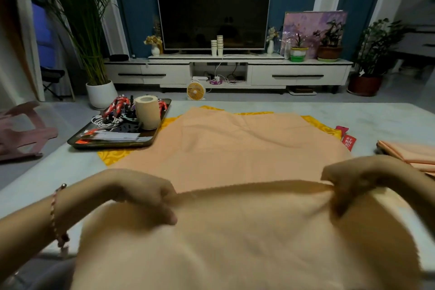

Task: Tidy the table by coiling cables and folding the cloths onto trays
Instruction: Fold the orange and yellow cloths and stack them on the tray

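Head view: left hand (144, 195) pinches the near edge of the peach cloth (247, 148), fingers curled round the hem, thumb side facing the camera; a bracelet (56, 215) sits on that wrist. Right hand (353, 180) pinches the same edge further right, fingers curled, a bit blurred. The edge is lifted and pulled taut between the two hands. The cloth's near part hangs down toward the camera and its far part lies flat on the table (388, 120). Yellow cloth (112, 155) lies under the peach one, showing at the left, far and right edges. Tray (113, 145) sits on the table's far left, touching the yellow cloth's corner. It holds white cables (107, 122), a red braided cable (118, 103), a paper roll (147, 113) standing upright, and flat cards (113, 136) at its near side. Folded cloth (410, 155), also peach, lies at the right edge of the table, just beyond the right hand; what is under it can't be told. Red packets (348, 142) lie between it and the spread cloth. TV (214, 12) stands on a low cabinet (299, 75) behind, with a small fan (195, 91) on the floor.
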Action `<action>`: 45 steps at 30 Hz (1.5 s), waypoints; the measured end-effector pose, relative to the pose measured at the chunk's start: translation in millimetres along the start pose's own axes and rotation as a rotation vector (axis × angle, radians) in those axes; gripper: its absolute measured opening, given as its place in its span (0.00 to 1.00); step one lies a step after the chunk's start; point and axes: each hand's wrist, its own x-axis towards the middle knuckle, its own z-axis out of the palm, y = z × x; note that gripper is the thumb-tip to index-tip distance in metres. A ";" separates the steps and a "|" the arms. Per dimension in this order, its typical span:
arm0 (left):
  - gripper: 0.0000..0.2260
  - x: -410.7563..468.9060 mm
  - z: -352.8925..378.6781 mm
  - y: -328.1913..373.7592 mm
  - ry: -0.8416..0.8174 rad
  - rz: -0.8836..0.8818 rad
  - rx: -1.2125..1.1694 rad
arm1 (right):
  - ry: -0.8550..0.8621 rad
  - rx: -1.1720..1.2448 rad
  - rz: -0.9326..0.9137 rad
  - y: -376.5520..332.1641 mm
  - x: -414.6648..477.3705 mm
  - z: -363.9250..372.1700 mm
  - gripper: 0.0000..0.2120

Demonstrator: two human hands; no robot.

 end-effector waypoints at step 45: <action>0.10 119.3 -65.2 -101.8 1.249 -0.173 -0.840 | 0.986 0.347 0.210 18.7 159.0 -4.2 0.10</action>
